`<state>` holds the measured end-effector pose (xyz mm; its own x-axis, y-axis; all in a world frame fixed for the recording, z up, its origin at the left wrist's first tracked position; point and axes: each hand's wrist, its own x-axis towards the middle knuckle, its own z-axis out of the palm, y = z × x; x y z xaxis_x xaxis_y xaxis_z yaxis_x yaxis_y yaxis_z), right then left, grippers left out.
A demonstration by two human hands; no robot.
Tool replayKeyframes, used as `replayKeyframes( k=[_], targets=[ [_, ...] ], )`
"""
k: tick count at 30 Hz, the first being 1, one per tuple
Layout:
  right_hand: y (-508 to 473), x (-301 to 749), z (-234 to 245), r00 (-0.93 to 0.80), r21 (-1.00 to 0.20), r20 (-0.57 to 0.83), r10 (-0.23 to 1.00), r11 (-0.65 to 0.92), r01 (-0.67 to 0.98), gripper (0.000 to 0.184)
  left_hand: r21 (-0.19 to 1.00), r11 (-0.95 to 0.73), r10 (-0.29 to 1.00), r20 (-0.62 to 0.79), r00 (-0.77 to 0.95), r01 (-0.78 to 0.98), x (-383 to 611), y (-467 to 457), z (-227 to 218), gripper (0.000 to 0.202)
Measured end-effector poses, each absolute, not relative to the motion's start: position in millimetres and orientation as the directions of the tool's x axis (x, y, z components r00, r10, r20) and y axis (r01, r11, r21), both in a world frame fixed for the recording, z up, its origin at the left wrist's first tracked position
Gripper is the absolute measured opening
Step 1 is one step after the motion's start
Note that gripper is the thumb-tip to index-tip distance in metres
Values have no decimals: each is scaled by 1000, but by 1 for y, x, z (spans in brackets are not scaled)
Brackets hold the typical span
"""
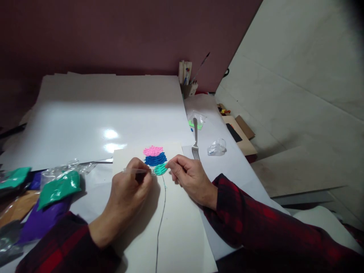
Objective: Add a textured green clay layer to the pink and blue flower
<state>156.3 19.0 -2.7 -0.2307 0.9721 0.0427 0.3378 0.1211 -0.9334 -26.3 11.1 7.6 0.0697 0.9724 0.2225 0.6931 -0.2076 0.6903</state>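
Note:
A sheet of white paper (182,227) carries three stacked patches of textured modelling clay: pink (153,151), dark blue (155,159) and green (160,169). From the green patch a drawn dark line (161,220) runs down the sheet. My left hand (132,189) is closed around a thin clear stick-like tool (133,171), its tip by the green clay's left edge. On the other side, my right hand (189,176) is pinched with its fingertips at the green clay's right edge. Whatever lies between those fingertips is too small to make out.
A fork (195,140) lies right of the paper, near a crumpled clear wrapper (217,147) and a small bag with light green clay (196,123). Bagged clay (61,187) is piled at left. Behind are a glossy white board (113,113) and a brush holder (187,90).

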Motion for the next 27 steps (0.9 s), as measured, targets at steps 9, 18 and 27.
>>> replayKeyframes(
  k=[9,18,27],
  targets=[
    [19,157,-3,-228,-928,44,973,124,351,29,656,-230,965,248,82,719,-27,12,8,10],
    [19,156,-2,-223,-934,33,974,110,340,30,657,-214,969,239,69,723,-27,14,10,11],
    [19,156,-3,-219,-938,49,974,120,326,29,714,-116,982,185,-26,690,-29,15,13,10]
  ],
)
